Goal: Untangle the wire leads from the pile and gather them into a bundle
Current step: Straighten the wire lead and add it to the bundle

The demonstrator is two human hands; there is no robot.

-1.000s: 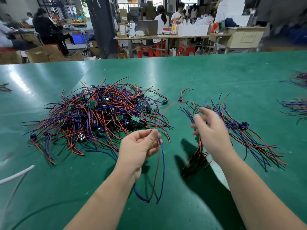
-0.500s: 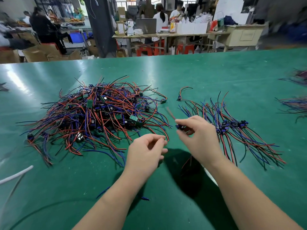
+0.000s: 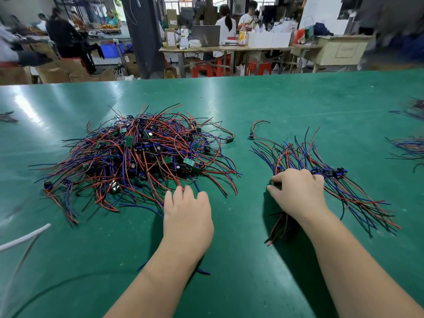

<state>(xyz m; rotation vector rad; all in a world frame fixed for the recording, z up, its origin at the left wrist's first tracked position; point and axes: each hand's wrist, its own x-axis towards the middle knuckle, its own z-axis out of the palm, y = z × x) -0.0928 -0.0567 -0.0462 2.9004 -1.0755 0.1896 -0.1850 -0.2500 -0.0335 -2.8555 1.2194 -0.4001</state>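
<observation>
A big tangled pile of red, blue and black wire leads (image 3: 137, 157) with small green boards lies on the green table (image 3: 275, 99), left of centre. To the right lies a fanned bundle of sorted leads (image 3: 344, 189) with blue connectors lined up. My right hand (image 3: 298, 193) rests at the bundle's left side, its fingers curled round one wire lead (image 3: 281, 226) whose wires trail out under the wrist. Palm down, my left hand (image 3: 188, 214) reaches with straight fingers to the pile's near edge, fingertips at the red wires. It holds nothing.
A single lead (image 3: 254, 131) lies between pile and bundle. More wire bundles (image 3: 408, 148) sit at the right edge, and a white cable (image 3: 23, 237) crosses the lower left. A blue wire end (image 3: 203, 272) shows under my left wrist. People work at tables beyond the far edge.
My left hand let go of the lead it held and moved forward to the pile. My right hand carried that lead right and down onto the bundle.
</observation>
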